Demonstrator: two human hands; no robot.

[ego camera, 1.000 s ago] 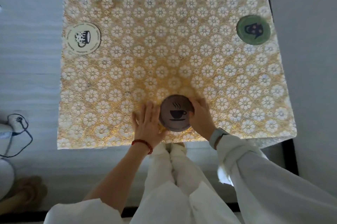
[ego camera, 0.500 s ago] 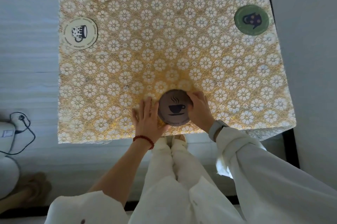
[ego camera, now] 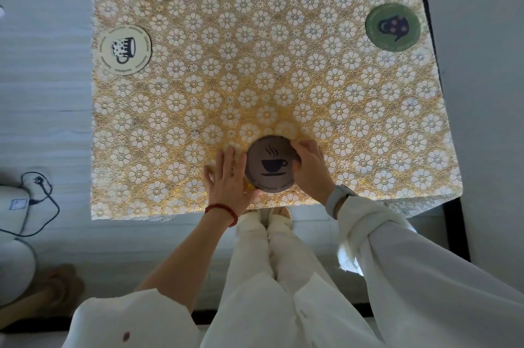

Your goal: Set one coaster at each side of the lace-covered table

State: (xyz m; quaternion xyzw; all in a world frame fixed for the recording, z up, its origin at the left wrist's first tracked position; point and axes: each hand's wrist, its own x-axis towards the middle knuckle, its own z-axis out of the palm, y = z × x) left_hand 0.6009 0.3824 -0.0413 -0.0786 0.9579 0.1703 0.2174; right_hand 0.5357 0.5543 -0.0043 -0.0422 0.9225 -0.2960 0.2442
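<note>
Both hands cup a round brown steaming-cup coaster at the floral lace table's six o'clock edge: left hand flat-fingered, right hand curled around its rim.

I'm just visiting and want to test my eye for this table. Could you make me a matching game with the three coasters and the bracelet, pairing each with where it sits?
Things:
1. cream coaster with a spotted mug
2. green coaster
3. brown coaster with a steaming cup
4. red bracelet

Places:
A. between both hands at the near edge of the table
B. by the table's right edge
C. on the left wrist
D. by the table's left edge

Pairs: 1-D, 2-B, 3-A, 4-C
</note>
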